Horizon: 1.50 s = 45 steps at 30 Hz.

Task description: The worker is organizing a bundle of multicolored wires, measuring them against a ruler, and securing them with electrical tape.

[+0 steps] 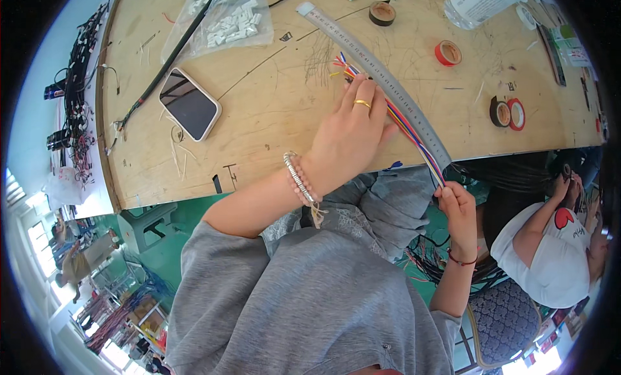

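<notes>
A bundle of thin coloured wires, red, yellow, blue, white and dark, lies on the wooden table along the near side of a steel ruler. My left hand rests flat over the upper part of the bundle, fingers stretched out and together, fingertips close to the ruler. Beyond those fingertips the loose wire ends fan out. At the table's front edge my right hand pinches the lower end of the bundle between thumb and fingers. What hangs below that grip is hidden.
A phone lies left of my forearm, beside a black-sheathed cable. Behind is a bag of white connectors. Tape rolls and a clear bottle stand at the right. Another person sits at my right.
</notes>
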### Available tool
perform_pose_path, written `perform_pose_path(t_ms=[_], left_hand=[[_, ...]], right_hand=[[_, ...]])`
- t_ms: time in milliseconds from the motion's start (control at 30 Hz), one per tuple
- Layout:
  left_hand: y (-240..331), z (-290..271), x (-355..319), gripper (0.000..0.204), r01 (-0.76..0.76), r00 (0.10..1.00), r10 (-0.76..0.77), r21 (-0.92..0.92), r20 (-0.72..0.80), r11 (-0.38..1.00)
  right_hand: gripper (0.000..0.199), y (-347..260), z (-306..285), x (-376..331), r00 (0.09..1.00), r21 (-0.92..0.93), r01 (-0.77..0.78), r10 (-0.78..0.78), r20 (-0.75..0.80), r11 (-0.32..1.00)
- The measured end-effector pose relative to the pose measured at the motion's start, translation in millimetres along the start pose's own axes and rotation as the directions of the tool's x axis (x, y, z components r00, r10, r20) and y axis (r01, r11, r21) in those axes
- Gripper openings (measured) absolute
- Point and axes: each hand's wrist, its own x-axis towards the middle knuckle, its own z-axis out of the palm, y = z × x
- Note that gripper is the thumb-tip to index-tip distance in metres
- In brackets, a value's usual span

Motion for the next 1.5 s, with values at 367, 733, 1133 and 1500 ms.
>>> perform_pose_path(t_ms=[367, 733, 1133, 1500], left_hand=[[3, 5, 5, 0.032, 0.119, 0.989, -0.125, -0.073, -0.082, 0.990], [-3, 13, 5, 0.026, 0.116, 0.977, -0.138, -0.134, -0.163, 0.984], [-4, 9, 5, 0.025, 0.109, 0.990, -0.126, -0.233, -0.061, 0.966], [-3, 10, 5, 0.024, 0.131, 0.986, -0.151, -0.231, -0.073, 0.964]], right_hand=[[0.019, -2, -1, 0, 1.000, 0.008, -0.003, 0.003, 0.004, 1.000], [0.020, -1, 7, -2, 0.999, -0.031, 0.039, -0.039, 0.001, 0.999], [0.018, 0, 4, -4, 1.000, 0.024, -0.009, 0.009, -0.008, 1.000], [0.020, -2, 5, -3, 1.000, 0.016, 0.016, -0.016, -0.001, 1.000]])
